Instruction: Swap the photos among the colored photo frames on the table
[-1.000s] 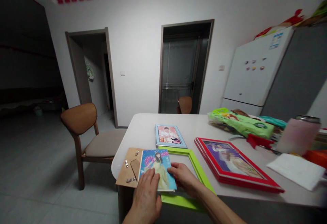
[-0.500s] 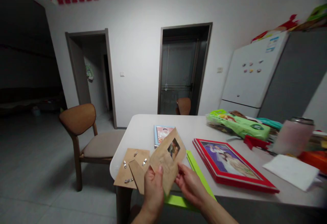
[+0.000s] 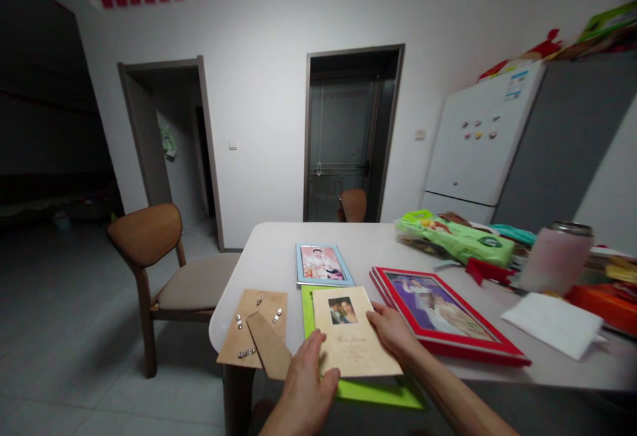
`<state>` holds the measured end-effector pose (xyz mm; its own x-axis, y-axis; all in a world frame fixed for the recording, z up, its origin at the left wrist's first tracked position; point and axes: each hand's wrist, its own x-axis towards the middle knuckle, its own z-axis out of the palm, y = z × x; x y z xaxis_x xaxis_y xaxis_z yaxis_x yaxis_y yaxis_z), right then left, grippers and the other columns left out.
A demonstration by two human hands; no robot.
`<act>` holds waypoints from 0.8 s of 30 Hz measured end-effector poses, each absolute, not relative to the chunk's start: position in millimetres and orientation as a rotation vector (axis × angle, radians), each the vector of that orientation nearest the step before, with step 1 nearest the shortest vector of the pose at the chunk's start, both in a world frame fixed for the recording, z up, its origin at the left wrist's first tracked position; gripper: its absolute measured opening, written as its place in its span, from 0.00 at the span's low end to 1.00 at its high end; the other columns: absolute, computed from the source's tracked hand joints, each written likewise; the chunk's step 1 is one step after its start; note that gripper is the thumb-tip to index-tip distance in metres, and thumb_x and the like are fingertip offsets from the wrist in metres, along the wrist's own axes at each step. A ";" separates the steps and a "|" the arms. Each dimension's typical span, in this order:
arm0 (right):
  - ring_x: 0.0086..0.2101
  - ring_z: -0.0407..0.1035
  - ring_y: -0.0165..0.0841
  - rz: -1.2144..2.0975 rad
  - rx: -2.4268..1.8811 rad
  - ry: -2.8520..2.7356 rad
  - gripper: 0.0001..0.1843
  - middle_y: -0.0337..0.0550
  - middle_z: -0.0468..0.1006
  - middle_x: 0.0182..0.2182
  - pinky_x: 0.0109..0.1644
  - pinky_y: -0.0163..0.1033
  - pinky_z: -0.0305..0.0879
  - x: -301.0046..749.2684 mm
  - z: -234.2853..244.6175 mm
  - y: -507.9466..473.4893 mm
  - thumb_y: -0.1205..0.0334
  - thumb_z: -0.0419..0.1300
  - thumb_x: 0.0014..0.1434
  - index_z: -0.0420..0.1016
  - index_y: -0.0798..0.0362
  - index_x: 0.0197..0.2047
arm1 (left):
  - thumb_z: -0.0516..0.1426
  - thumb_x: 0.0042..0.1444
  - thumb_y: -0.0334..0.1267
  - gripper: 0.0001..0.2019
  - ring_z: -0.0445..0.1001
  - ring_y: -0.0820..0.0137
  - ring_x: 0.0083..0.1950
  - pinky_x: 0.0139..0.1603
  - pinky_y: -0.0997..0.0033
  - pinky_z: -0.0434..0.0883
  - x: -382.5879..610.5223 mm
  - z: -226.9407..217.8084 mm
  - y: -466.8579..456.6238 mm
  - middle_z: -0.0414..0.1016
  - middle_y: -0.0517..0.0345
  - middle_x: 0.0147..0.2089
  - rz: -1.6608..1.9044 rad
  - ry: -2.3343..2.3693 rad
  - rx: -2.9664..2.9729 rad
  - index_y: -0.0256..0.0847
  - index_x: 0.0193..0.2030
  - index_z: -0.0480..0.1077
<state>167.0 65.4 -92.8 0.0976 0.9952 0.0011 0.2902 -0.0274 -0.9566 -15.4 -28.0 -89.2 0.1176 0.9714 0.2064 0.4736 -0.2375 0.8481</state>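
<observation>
A cream insert sheet (image 3: 355, 350) with a small printed photo near its top lies face up over a lime-green picture frame (image 3: 368, 393). My left hand (image 3: 308, 379) holds the sheet's lower left side, thumb over the corner and fingers along the edge. At the right edge, my right hand (image 3: 395, 333) grips the sheet, its fingertips partly hidden. Left of the frame rests a brown backing board (image 3: 237, 316) with metal clips and a stand leg (image 3: 269, 346) folded out across it.
A light-blue framed photo (image 3: 322, 265) lies behind the green frame. Stacked red picture frames (image 3: 448, 316) are on the right. Beyond them are a green packet (image 3: 458, 240), a pink jar (image 3: 557, 260) and white tissue (image 3: 552, 323). A wooden chair (image 3: 189, 283) stands left of the white table (image 3: 269, 243).
The sheet has come down from a tilted, raised pose to rest squarely over the green frame. My hands have moved to its two sides. The blue frame is now uncovered.
</observation>
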 end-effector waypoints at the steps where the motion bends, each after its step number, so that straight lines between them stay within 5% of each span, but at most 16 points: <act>1: 0.23 0.70 0.31 0.920 -1.531 -1.464 0.20 0.46 0.78 0.26 0.25 0.31 0.61 165.0 -91.5 66.1 0.67 0.46 0.46 0.71 0.60 0.40 | 0.51 0.44 0.33 0.26 0.57 0.64 0.57 0.57 0.66 0.53 -15.3 -90.1 -28.3 0.59 0.46 0.56 1.025 1.412 1.833 0.31 0.53 0.58; 7: 0.29 0.69 0.36 0.524 -1.767 -1.826 0.17 0.54 0.76 0.28 0.30 0.33 0.58 166.7 -76.6 64.0 0.65 0.46 0.47 0.73 0.62 0.31 | 0.52 0.43 0.33 0.26 0.53 0.59 0.59 0.59 0.56 0.51 -14.5 -91.5 -30.5 0.56 0.42 0.57 0.809 1.449 2.108 0.29 0.52 0.59; 12: 0.29 0.68 0.34 0.464 -1.835 -1.912 0.16 0.51 0.76 0.27 0.29 0.32 0.56 173.1 -74.7 59.8 0.64 0.45 0.48 0.73 0.60 0.28 | 0.53 0.44 0.34 0.27 0.49 0.58 0.60 0.59 0.53 0.47 -11.1 -88.2 -34.5 0.53 0.40 0.58 0.694 1.468 2.203 0.29 0.53 0.58; 24: 0.34 0.67 0.40 -0.048 -2.034 -2.051 0.20 0.55 0.71 0.35 0.32 0.39 0.56 162.4 -84.1 47.1 0.56 0.42 0.54 0.69 0.58 0.37 | 0.57 0.41 0.33 0.30 0.47 0.57 0.61 0.59 0.51 0.44 -7.2 -78.5 -37.3 0.50 0.38 0.59 0.539 1.394 2.265 0.27 0.54 0.56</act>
<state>162.4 47.1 -84.1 0.0073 0.9798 0.2001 0.9881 0.0237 -0.1523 -7.2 -37.3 -78.5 0.4210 0.9012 0.1033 0.7365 -0.4061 0.5410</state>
